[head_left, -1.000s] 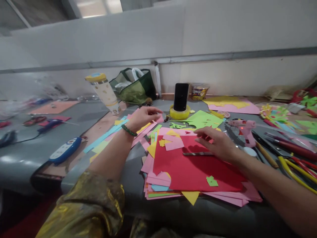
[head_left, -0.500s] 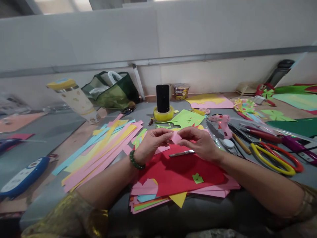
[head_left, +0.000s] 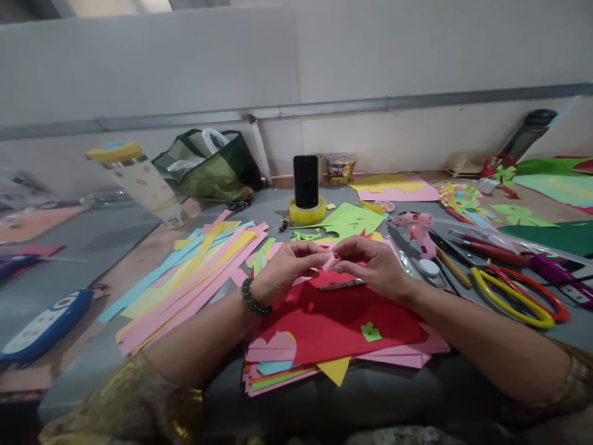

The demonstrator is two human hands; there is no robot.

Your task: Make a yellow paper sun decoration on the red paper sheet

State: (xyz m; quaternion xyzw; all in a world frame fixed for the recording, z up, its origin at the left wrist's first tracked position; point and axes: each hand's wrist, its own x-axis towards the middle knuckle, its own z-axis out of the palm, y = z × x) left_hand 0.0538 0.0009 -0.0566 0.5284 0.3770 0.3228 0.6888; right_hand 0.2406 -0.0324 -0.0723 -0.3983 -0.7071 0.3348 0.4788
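Note:
Between my fingertips is a small piece of pink paper, curled over on itself. My left hand pinches its left side, and my right hand pinches its right side. Both hands hover over a red paper sheet that tops a stack of coloured paper. A slim metallic tool lies on the red sheet just under my hands, partly hidden by the right one. Closer to me on that sheet rests a small green paper cutout.
Paper strips fan out on the left, near a blue-and-white device. On the right lie a pink glue gun and yellow-and-red-handled scissors. A phone stands upright in a yellow tape roll. Behind sit a tumbler and a green bag.
The pink paper piece looked flatter before and is now curled between my fingers. My hands have barely shifted. The view has moved slightly.

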